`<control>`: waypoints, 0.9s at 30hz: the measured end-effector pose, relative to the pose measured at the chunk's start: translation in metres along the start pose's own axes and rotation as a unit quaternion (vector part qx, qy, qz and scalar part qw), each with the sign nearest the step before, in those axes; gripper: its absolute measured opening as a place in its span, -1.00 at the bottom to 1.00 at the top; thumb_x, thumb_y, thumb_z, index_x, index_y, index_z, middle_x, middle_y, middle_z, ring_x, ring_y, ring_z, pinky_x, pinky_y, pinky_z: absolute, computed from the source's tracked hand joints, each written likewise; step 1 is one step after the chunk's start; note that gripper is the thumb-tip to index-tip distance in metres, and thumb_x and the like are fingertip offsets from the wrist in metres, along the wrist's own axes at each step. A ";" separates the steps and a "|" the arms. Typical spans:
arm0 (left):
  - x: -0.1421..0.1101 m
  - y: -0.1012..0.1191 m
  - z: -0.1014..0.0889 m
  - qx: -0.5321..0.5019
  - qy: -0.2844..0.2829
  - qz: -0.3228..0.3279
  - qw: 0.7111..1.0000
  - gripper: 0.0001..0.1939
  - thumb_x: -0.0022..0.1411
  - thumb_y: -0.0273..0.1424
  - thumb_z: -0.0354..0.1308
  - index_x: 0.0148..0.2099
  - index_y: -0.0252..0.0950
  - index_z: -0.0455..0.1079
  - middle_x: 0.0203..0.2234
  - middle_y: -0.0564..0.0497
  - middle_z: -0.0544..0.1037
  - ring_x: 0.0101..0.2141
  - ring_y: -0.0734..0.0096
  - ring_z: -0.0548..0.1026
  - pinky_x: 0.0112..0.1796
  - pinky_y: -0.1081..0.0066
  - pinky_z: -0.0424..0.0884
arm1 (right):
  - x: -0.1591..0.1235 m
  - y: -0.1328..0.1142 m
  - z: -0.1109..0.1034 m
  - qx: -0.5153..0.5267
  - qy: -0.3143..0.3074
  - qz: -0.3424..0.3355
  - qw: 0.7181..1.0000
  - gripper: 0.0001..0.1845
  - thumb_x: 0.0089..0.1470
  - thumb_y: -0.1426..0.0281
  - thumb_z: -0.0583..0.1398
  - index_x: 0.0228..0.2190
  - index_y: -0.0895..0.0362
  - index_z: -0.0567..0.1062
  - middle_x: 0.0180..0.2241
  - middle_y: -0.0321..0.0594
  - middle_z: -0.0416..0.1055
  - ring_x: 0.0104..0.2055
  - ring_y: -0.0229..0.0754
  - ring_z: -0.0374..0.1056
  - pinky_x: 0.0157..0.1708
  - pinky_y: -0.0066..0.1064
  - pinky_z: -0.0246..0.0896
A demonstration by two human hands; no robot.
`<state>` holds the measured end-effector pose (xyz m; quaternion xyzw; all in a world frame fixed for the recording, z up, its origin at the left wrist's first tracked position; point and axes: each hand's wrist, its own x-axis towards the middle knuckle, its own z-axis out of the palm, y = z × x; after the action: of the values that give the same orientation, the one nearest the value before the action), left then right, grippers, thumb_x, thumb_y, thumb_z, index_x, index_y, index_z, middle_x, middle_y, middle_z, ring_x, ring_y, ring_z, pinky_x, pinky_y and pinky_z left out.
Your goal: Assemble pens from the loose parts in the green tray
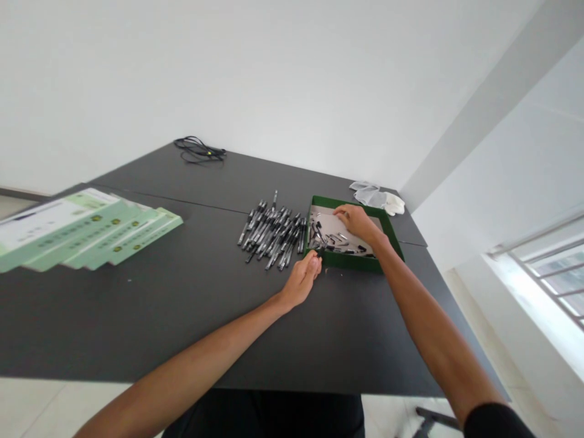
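Observation:
My left hand (302,280) is closed just off the near left corner of the green-walled tray (351,260). Something dark shows by its fingertips, too small to make out. Over the inside of the tray, my right hand (358,222) has its fingers curled together, and whatever they may pinch is hidden. Small black and clear pen parts (335,240) lie scattered on the tray's pale bottom. Left of the tray, touching or nearly touching its wall, is a heap of clear pens with black ends (271,234).
Green and white boxes (100,228), fanned out, lie on the dark table (191,304) at the left. A coiled black cable (198,150) rests near the back wall. Behind the tray are a clear plastic bag (368,194) and a white cloth-like item (394,204).

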<state>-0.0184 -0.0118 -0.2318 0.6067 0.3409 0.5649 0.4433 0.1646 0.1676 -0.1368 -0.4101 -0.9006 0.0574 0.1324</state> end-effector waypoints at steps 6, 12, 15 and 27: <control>0.000 0.001 -0.003 0.025 -0.013 -0.007 1.000 -0.54 0.54 -0.01 -0.20 -0.31 -0.23 0.13 -0.54 0.15 0.19 -0.51 0.49 0.18 -0.44 0.44 0.13 | 0.066 -0.001 0.037 -0.107 -0.116 -0.034 0.987 -0.66 0.29 0.51 0.15 0.04 0.22 0.58 0.05 0.08 0.55 0.14 -0.02 0.43 0.17 -0.28 0.23; 0.000 0.001 -0.005 0.048 -0.025 -0.002 0.999 -0.52 0.54 -0.01 -0.23 -0.33 -0.23 0.12 -0.55 0.14 0.22 -0.50 0.47 0.22 -0.42 0.42 0.15 | 0.091 -0.003 0.055 -0.201 -0.165 -0.026 0.965 -0.71 0.35 0.36 0.17 0.00 0.24 0.55 0.02 0.06 0.53 0.08 -0.02 0.46 0.13 -0.13 0.32; 0.000 0.002 -0.006 0.050 -0.029 0.003 0.998 -0.49 0.53 0.03 -0.25 -0.34 -0.22 0.12 -0.55 0.14 0.22 -0.51 0.47 0.22 -0.42 0.42 0.16 | 0.095 -0.002 0.057 -0.228 -0.178 -0.023 0.957 -0.65 0.32 0.25 0.23 0.03 0.18 0.50 0.04 -0.07 0.49 0.05 -0.04 0.46 0.07 -0.03 0.40; 0.001 -0.002 -0.004 0.063 -0.023 0.016 0.998 -0.50 0.55 -0.02 -0.25 -0.35 -0.23 0.13 -0.57 0.14 0.22 -0.53 0.50 0.22 -0.43 0.42 0.15 | 0.072 -0.010 0.041 -0.170 -0.155 0.006 0.973 -0.63 0.29 0.25 0.26 0.02 0.22 0.51 0.04 -0.01 0.49 0.02 -0.04 0.47 0.03 -0.08 0.43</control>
<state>-0.0226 -0.0099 -0.2331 0.6519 0.3554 0.5353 0.4028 0.1001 0.2151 -0.1604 -0.4180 -0.9042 -0.0332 -0.0810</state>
